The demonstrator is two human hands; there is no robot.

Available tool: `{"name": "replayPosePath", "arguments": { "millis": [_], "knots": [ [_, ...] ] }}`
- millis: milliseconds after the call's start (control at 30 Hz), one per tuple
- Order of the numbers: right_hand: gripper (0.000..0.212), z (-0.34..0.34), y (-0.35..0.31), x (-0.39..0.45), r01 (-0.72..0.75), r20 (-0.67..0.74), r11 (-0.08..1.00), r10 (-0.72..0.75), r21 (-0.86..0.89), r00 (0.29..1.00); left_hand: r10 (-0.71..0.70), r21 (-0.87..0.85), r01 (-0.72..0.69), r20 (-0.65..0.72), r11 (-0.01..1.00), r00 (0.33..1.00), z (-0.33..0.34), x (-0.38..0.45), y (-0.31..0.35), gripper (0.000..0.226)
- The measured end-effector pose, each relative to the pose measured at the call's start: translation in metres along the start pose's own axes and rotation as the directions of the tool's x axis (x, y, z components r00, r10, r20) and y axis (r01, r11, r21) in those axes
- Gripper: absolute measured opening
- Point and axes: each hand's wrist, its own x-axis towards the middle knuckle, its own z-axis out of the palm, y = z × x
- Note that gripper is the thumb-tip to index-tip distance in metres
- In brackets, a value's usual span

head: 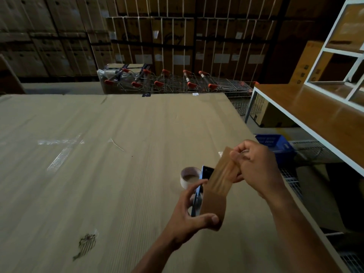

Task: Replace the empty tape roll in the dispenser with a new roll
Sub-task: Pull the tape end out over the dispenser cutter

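Note:
My left hand (pixel 189 211) grips a blue tape dispenser (pixel 199 192) that carries a brown tape roll (pixel 213 207); my thumb presses the roll's outer face. A strip of brown tape (pixel 224 172) runs up from the roll past the serrated blade (pixel 207 170). My right hand (pixel 256 166) pinches the strip's free end between thumb and fingers. An empty whitish cardboard core (pixel 189 177) stands on the cardboard surface just left of the dispenser, apart from both hands.
A large flat cardboard sheet (pixel 98 164) covers the work surface, with clear tape patches at the left and a torn spot near the front. A wooden shelf with a white frame (pixel 315 111) stands on the right, a blue basket (pixel 275 142) below it. Shopping carts (pixel 177 83) and stacked boxes fill the back.

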Motion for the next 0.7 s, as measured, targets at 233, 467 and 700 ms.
{"name": "replayPosePath", "arguments": {
  "millis": [233, 467, 700],
  "knots": [
    [0.012, -0.004, -0.022, 0.003, 0.155, 0.212, 0.981, -0.128, -0.119, 0.969, -0.015, -0.117, 0.028, 0.108, 0.993, 0.994, 0.016, -0.003, 0.009, 0.078],
    [0.015, -0.018, -0.027, -0.014, 0.265, 0.296, 0.951, -0.21, -0.158, 0.932, -0.163, -0.188, 0.172, 0.061, 0.967, 0.985, 0.024, -0.006, 0.005, 0.06],
    [0.018, -0.029, -0.016, -0.005, 0.043, 0.057, 0.997, -0.04, -0.061, 0.998, -0.014, -0.047, 0.018, 0.08, 0.999, 0.997, 0.001, -0.014, 0.005, 0.067]
  ]
}}
